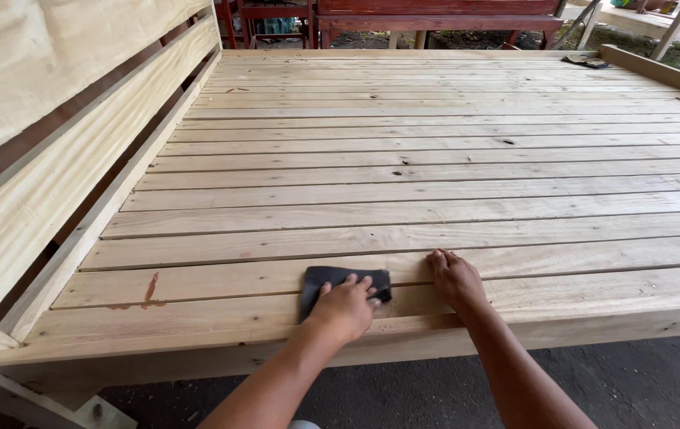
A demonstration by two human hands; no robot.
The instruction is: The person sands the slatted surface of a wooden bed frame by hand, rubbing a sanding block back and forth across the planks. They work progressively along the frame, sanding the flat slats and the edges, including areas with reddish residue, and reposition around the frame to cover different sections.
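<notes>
- Dark sandpaper sheet (338, 284) is pressed flat under the left hand (345, 306), fingers spread over it, on a front slat near the edge of the pale slatted wooden platform (435, 151).
- Right hand (456, 278) is laid open, palm down, on the slat just beside the sheet; nothing is gripped.
- Step judged: sanding of the front slats; even pressure along the grain is called for next.
- Reddish stain (150, 288) is seen left of the sheet.
- Backrest boards (38, 159) rise at left; red furniture (435, 16) stands beyond. Nothing obstructs.

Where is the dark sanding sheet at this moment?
In the head view, the dark sanding sheet lies flat on the slatted wooden platform near its front edge, under the left hand, beside the right hand.
</notes>
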